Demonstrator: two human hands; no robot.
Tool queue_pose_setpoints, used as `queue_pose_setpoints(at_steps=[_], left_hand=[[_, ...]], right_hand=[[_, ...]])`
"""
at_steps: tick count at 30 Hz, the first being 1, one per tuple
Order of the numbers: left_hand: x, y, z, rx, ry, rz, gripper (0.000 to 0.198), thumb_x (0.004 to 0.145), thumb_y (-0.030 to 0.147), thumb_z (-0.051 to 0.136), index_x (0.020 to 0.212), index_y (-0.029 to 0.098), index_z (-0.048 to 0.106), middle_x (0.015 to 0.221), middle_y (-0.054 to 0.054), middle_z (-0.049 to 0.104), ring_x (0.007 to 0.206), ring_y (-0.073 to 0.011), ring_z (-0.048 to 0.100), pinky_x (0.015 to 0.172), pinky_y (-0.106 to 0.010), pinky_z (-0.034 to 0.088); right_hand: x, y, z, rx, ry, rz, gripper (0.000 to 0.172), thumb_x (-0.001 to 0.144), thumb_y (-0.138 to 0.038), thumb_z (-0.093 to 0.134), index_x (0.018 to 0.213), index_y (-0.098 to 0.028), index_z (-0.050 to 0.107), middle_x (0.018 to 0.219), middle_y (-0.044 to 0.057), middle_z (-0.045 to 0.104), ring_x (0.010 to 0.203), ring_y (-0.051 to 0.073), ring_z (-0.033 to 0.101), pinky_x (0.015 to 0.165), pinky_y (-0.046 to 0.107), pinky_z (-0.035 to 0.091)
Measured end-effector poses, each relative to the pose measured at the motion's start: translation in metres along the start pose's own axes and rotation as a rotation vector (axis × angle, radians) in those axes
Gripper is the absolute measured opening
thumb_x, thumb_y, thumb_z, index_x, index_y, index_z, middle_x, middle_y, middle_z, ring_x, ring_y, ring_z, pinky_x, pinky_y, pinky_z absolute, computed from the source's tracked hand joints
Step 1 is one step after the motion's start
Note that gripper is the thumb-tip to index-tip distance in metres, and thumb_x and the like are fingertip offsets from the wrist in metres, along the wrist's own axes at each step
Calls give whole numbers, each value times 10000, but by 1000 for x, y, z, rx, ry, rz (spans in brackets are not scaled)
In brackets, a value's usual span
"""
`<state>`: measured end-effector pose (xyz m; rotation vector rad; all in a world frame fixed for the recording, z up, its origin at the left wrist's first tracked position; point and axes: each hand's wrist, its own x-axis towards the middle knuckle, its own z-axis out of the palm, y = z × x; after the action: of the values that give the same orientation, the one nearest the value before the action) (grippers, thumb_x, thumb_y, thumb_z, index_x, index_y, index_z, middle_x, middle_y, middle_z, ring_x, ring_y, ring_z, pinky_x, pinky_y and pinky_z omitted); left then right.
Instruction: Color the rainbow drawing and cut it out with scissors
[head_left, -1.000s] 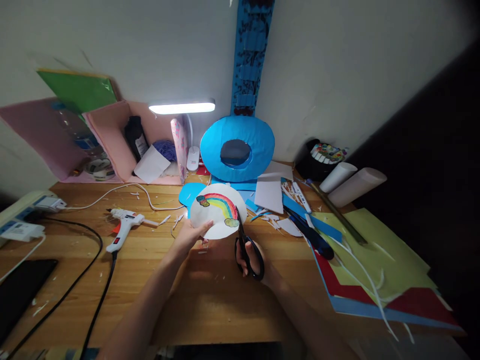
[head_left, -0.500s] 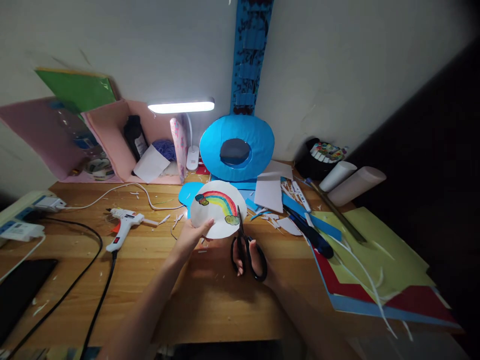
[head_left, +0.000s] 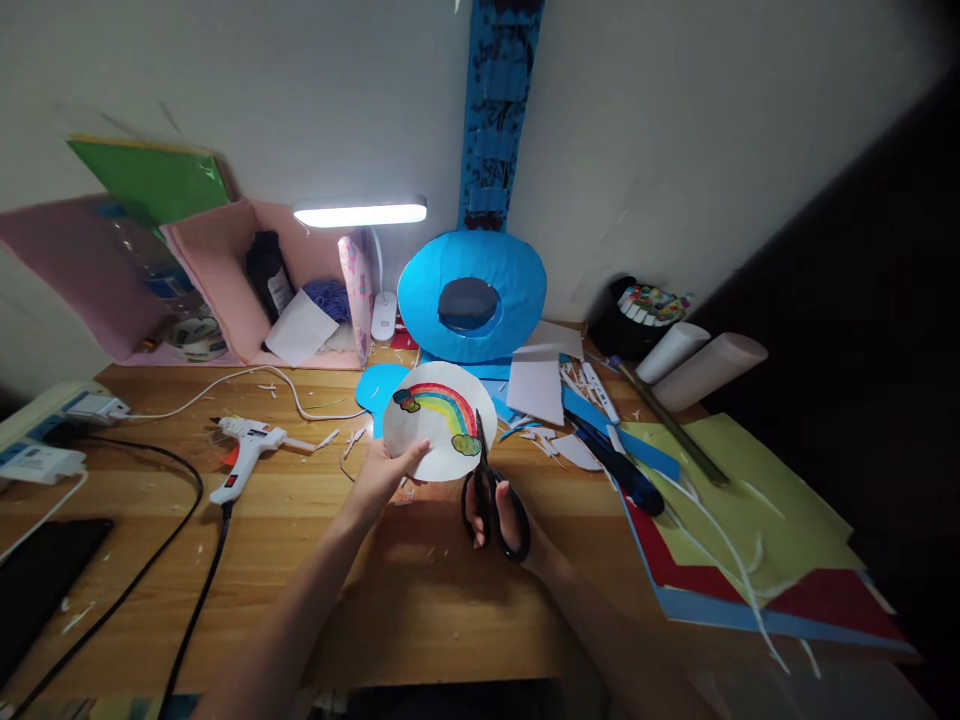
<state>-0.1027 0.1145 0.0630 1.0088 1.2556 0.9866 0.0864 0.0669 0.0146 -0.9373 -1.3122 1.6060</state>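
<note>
A round white paper (head_left: 442,465) bears a drawn rainbow with a cloud at each end. My left hand (head_left: 390,470) grips its lower left edge, thumb on top and the other fingers hidden beneath. Black-handled scissors (head_left: 489,490) are in my right hand (head_left: 506,515), with fingers and thumb through the handle loops. Their blades point away from me and lie at the paper's right part, beside the right-hand cloud. Behind the paper, a blue ring-shaped piece (head_left: 517,300) with an oval opening stands against the wall.
A white glue gun (head_left: 251,455) lies at left with its black cable. Pink boxes (head_left: 210,270) and a lit lamp (head_left: 364,214) stand behind. Paper scraps, a blue-handled tool (head_left: 637,485) and yellow sheets (head_left: 750,500) lie at right on the wooden table (head_left: 427,620).
The round paper has shifted very slightly to the right relative to the scissors. Both hands keep their holds, and the whole view has moved a little.
</note>
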Motion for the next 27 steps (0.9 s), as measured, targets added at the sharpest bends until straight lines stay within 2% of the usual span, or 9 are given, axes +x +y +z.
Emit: queue_pose_setpoints(at_steps=[13, 18, 23, 27], left_hand=[[2, -5, -1, -73, 49, 39, 131, 876, 242, 627, 914, 116, 626, 761, 12, 638, 570, -86, 592, 502, -209, 501], [3, -8, -2, -118, 129, 105, 169, 860, 264, 647, 949, 121, 637, 855, -13, 671, 722, -141, 651, 659, -301, 550], [8, -12, -6, -141, 269, 182, 225, 880, 295, 618, 1036, 133, 618, 1023, -53, 665, 896, -182, 651, 824, -394, 527], [8, -12, -4, -111, 269, 197, 214, 870, 286, 633, 1016, 130, 626, 994, -48, 669, 879, -184, 653, 802, -389, 535]], right_hand=[[2, -3, 2, 123, -79, -20, 761, 698, -875, 280, 791, -162, 530, 541, -34, 465, 407, 90, 441, 423, 229, 420], [2, -1, 0, 166, -133, -2, 753, 715, -858, 300, 827, -155, 546, 564, -26, 481, 435, 98, 465, 441, 225, 420], [2, 8, -1, 231, -223, 64, 793, 715, -859, 298, 908, -137, 563, 605, -9, 527, 459, 114, 527, 476, 243, 444], [3, 10, 1, 281, -200, 104, 817, 704, -868, 289, 910, -134, 583, 590, -14, 536, 443, 116, 540, 493, 264, 473]])
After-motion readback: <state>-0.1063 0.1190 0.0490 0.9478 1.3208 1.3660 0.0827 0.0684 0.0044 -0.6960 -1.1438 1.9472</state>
